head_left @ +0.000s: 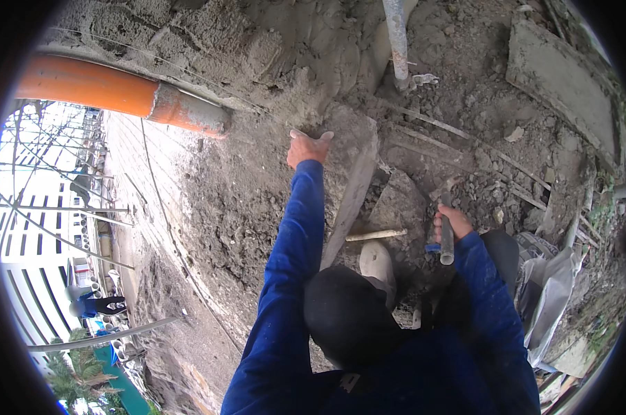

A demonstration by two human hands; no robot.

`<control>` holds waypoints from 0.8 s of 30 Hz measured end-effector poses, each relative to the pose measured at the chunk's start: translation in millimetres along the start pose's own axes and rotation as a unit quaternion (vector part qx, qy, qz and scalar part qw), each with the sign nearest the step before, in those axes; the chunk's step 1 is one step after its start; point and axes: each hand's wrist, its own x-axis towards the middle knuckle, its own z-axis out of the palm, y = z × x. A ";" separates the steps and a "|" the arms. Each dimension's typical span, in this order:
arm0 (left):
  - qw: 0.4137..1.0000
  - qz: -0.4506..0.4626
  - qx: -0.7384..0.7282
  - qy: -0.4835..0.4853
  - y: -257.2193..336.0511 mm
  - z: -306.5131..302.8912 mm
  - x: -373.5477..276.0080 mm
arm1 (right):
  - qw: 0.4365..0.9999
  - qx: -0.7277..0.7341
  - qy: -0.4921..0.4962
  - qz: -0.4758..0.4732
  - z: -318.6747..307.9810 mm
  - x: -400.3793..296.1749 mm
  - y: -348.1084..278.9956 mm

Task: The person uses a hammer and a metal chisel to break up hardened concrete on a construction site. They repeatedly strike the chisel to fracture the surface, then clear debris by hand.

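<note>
My left hand [308, 149] reaches far forward, its thumb and a finger spread against a rough grey lump of stone or mortar [305, 111]. Its other fingers are hidden, so whether it grips the lump is unclear. To its right lies a large flat-sided stone slab [355, 171]. My right hand [454, 222] is closed around the tubular handle of a hammer [447, 244]. The hammer's dirt-covered head [446, 188] points away from me, over loose soil. A small blue object [433, 248] shows beside that hand.
An orange pipe [100, 88] runs along the mortared stonework at upper left. A metal pole [397, 46] stands ahead. A wooden stick [376, 235] lies by my boot [376, 262]. Sacks [546, 295] and a board [561, 83] are at right. Another person [97, 306] is far left.
</note>
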 end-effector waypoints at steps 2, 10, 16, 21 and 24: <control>1.000 0.014 0.008 0.016 4.7 1.0 -3.6 | 1.000 0.005 0.004 -0.002 -1.8 1.6 0.4; 0.998 0.046 0.023 0.028 -2.0 9.5 2.5 | 1.000 -0.007 -0.003 -0.016 2.9 1.4 3.9; 0.998 0.019 -0.031 0.041 2.0 8.6 -3.8 | 1.000 -0.003 0.015 0.006 2.2 3.2 3.2; 0.990 0.005 -0.130 0.049 -0.7 10.0 -3.0 | 1.000 -0.014 0.007 -0.001 3.3 -2.4 -1.7; 0.960 0.073 -0.271 0.013 -39.2 28.8 14.0 | 1.000 -0.009 -0.010 -0.001 4.8 -2.8 -0.5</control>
